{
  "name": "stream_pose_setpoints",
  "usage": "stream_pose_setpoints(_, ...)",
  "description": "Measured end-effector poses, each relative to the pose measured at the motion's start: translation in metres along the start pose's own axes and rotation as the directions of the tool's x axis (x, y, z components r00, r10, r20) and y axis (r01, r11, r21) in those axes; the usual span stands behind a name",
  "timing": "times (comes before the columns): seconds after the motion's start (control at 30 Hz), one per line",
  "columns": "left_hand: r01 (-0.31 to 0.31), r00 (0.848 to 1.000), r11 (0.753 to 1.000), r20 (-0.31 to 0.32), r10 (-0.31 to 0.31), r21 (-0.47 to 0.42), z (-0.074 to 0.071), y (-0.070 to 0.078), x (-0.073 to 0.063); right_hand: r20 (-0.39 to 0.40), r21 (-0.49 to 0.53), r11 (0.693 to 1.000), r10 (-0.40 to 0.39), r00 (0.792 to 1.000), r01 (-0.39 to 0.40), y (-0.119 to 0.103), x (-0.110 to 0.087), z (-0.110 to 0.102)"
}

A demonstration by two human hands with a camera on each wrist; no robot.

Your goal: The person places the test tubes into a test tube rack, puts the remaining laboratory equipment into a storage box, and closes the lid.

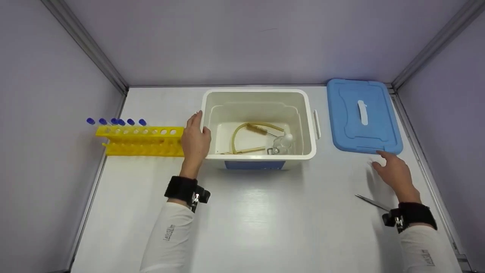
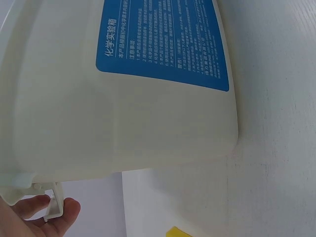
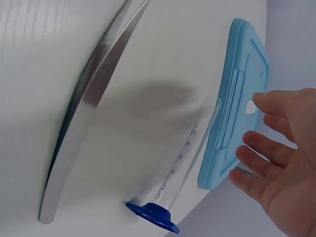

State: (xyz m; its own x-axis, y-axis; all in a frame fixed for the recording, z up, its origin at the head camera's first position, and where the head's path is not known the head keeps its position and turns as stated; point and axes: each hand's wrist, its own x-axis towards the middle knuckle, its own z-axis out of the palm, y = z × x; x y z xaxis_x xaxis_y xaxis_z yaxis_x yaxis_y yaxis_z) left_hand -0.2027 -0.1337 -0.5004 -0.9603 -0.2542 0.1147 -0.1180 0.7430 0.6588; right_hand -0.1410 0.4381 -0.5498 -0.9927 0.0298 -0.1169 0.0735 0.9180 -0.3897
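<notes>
My left hand is at the left end of a white plastic storage box; in the left wrist view its fingers pinch a white side latch. My right hand hovers with spread fingers by the near edge of a blue lid, holding nothing. Beneath it is a clear graduated cylinder with a blue base, largely covered by the hand in the head view. Metal tweezers lie on the table closer to me than the cylinder.
Left of the box stands a yellow test tube rack with several blue-capped tubes. Inside the box are a curved yellowish tube, a brush and a glass bottle. Grey walls bound the white table.
</notes>
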Motion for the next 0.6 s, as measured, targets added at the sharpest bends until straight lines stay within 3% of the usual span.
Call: stream_pose_setpoints(0.6, -0.013, 1.0, 1.0, -0.004, 0.012, -0.006, 0.0, -0.001, 0.0, 0.124, -0.112, 0.993, 0.052, 0.991, -0.038, 0.014, 0.008, 0.017)
